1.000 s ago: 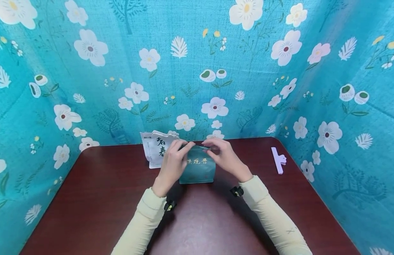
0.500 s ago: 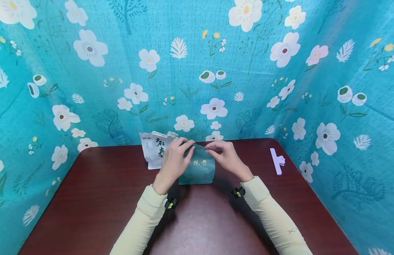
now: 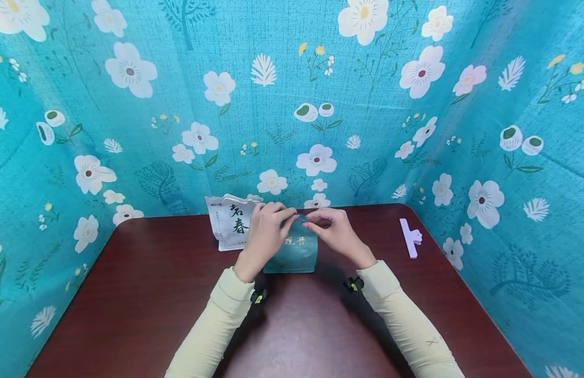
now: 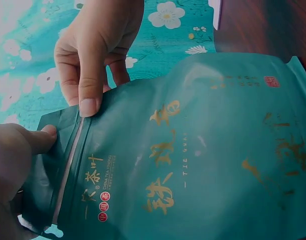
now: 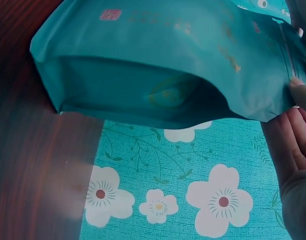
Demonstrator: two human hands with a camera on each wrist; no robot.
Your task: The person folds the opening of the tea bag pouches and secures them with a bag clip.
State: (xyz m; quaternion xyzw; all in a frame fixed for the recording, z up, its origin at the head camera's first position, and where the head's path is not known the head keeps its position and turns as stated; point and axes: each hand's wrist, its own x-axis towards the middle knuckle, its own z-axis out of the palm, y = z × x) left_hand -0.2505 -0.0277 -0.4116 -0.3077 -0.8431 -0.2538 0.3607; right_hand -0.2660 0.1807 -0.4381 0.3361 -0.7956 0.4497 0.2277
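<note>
A green tea bag [image 3: 290,260] with gold lettering stands upright on the table, both hands at its top edge. My left hand [image 3: 268,231] pinches the top from the left, covering part of the lettering; in the left wrist view its thumb presses the band beyond the zip strip [image 4: 68,170]. My right hand [image 3: 336,235] pinches the other end of that edge. Its thumb [image 4: 89,102] lies on the strip's end, with fingers behind the bag. From the right wrist, the bag's side gusset [image 5: 123,87] shows spread wide near the base.
A white pouch [image 3: 225,228] with dark green characters stands behind and left of the green bag, partly hidden by the left hand. A pale lilac clip [image 3: 408,239] lies at the right on the dark red table [image 3: 155,294]. Floral blue cloth [image 3: 282,136] hangs around the table's back and sides.
My left hand has slid rightward along the bag's top edge, closer to the right hand. The right hand stays nearly in place, still pinching. The bag keeps its spot.
</note>
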